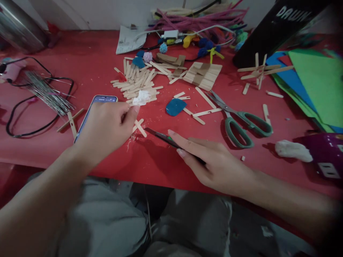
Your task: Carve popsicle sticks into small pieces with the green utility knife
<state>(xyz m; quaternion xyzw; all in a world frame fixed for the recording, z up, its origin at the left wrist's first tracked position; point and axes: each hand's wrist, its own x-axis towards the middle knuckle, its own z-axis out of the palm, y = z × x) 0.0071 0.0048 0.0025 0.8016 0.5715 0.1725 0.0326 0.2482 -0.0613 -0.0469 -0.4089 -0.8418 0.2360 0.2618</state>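
Observation:
Two crossed craft sticks (140, 127) form a small X at the fingertips of my left hand (114, 119). That hand is closed around one side of them, and its fingers hide part of the sticks. In my right hand (211, 157) is a box cutter (163, 137), gripped along its dark handle with the thumb on top. Its blade points left, with the tip close beside the crossed sticks. Small wood shavings (131, 141) lie just below the sticks. A phone (103, 99) is partly hidden under my left forearm and hand.
Behind my hands lie a pile of craft sticks (142, 80), a blue piece (175, 106) and green-handled scissors (238, 121). Metal wires (49, 92) and a black cord sit left. Coloured sheets (318, 82), a stick star (258, 71) and a black bottle (268, 35) are right.

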